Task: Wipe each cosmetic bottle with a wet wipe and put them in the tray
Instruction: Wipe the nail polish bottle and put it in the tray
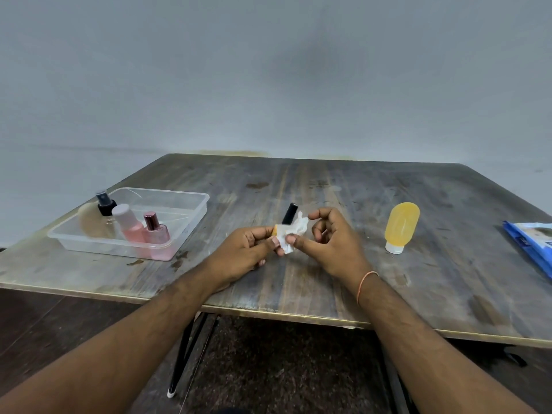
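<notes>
Wiping is under way on a small nail-polish-style bottle [287, 218], black cap up and tilted away, held above the counter [328, 186] near its front edge. Left hand [245, 249] is closed round the bottle's lower body, which is mostly hidden; an orange tint shows at the edge. Right hand [328, 237] pinches the crumpled wet wipe [294, 231] against the bottle with thumb and forefinger, other fingers loosely curled. For a clean pass, the bottle should be rotated in the left hand while the wipe is drawn base to cap, so that the covered area gets reached; the cap and neck look untouched by the wipe. Grip should be kept low and firm, as a wet bottle is likely slippery. Clear tray [191, 216] sits well to the left, already holding a black-topped spray bottle [105, 203], a pink bottle [130, 224] and a rose-capped perfume bottle [155, 231], with free space at its far end. Yellow tube [400, 227] stands on its cap to the right, likely next; blue wipe pack [531, 240] lies at the right edge.
</notes>
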A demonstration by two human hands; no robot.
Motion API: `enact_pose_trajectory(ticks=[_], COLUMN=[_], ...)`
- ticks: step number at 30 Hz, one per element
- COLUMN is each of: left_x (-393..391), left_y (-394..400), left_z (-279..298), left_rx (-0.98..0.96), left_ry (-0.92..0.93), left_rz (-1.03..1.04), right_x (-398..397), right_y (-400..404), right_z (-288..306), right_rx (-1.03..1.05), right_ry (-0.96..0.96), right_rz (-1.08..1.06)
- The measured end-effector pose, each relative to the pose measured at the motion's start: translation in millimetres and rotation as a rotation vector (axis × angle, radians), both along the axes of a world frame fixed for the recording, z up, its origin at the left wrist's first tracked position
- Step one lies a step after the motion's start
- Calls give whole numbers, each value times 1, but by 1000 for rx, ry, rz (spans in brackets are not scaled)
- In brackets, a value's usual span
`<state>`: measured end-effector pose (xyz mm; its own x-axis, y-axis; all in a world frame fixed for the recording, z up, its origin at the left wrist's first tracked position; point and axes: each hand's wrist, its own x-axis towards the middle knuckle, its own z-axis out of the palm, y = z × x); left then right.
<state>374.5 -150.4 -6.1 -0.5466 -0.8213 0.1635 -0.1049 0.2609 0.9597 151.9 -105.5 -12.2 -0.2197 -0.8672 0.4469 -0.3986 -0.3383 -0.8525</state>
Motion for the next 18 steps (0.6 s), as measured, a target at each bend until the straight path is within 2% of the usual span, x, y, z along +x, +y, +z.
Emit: enact_pose_trajectory(ticks=[3, 10, 14, 18], left_x=[2, 0, 0, -2], left_y=[-2, -2, -3, -2], left_z=[0, 0, -3, -2], left_rx=[51, -40, -92, -65], left_ry=[31, -38, -104, -103], left_rz=[11, -12, -5, 19], right_x=[1, -1, -2, -1], right_y=[2, -1, 1, 4], right_z=[0, -3, -3, 1], right_rx=[48, 49, 25, 37], right_ry=[47, -15, 26, 74], right_rz=[75, 142, 174, 231])
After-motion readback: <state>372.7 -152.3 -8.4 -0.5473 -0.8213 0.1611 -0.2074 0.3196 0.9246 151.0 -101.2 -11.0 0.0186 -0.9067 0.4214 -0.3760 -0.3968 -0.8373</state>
